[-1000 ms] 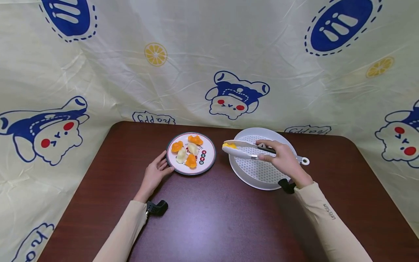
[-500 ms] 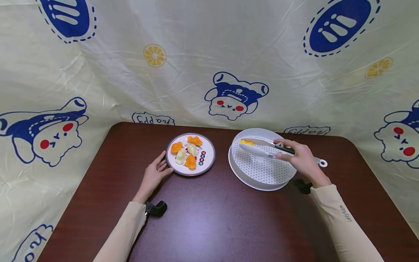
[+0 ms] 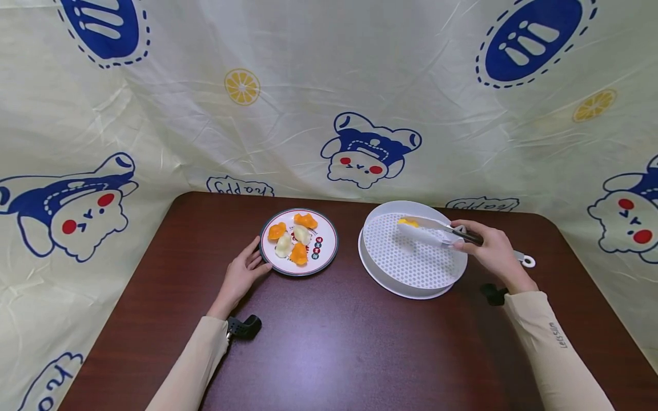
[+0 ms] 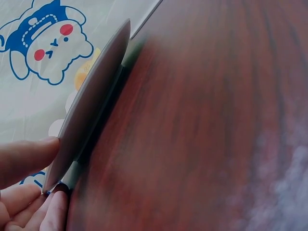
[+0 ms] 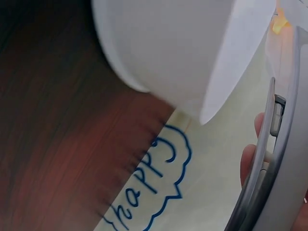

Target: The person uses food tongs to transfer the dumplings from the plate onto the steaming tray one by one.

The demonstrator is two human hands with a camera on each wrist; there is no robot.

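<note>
My left hand (image 3: 240,279) holds the edge of a small round plate (image 3: 328,249), thumb and fingers at its near left rim. On the plate lie three orange dumpling-like pieces (image 3: 299,253) and two cream ones (image 3: 283,245). With my right hand (image 3: 493,251) I grip a pair of tongs (image 3: 434,224) with pale, broad tips. A yellow piece (image 3: 408,223) shows between those tips, over a round grey-white perforated steamer tray (image 3: 418,268). In the right wrist view the tongs (image 5: 281,139) run along the right edge, the yellow piece (image 5: 279,23) at their far end.
Under the steamer tray a white round rim (image 3: 380,285) shows on the dark wooden table (image 3: 319,348). A pale cloth (image 3: 288,142) with printed cartoon figures hangs behind the table and down its sides. Each wrist wears a black device (image 3: 245,327).
My right hand has moved right with the tongs and the yellow piece, from the steamer tray's left rim to over its upper middle. My left hand stays at the plate.
</note>
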